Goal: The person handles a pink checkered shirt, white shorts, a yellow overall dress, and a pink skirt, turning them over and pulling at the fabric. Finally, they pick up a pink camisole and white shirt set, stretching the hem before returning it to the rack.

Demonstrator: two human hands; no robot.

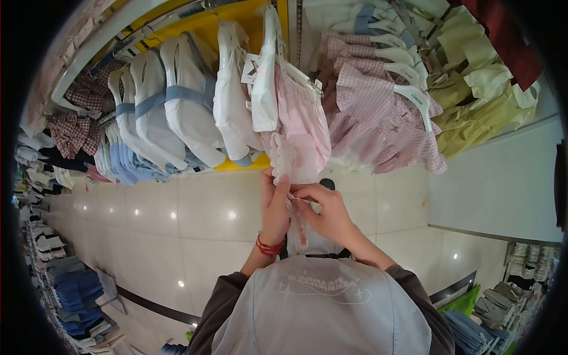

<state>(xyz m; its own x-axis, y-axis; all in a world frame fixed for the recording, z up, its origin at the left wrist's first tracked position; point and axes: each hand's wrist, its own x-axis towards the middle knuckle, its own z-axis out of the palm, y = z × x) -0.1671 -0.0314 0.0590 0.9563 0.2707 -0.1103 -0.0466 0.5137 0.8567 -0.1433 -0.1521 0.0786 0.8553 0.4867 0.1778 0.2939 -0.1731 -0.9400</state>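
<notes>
My left hand [276, 204] is closed on a white, scallop-edged lace piece [283, 155], its thumb lying along the cloth. Close beside it, my right hand [324, 208] pinches the same lace piece with thumb and fingers. A narrow pinkish strip [302, 231] hangs below the fingers toward my apron. Just above my hands, a pale pink child's garment [303, 112] hangs from the rack, and the lace overlaps its lower edge. Next to it hangs a white top [265, 94] with a paper tag [250, 68].
White tops with blue trim [189, 106] hang to the left on the rail. Pink gingham dresses [378, 112] and yellow-green clothes [473, 100] hang to the right. A white panel [497, 183] stands at the right. Folded jeans [77, 296] lie at lower left on the tiled floor's far side.
</notes>
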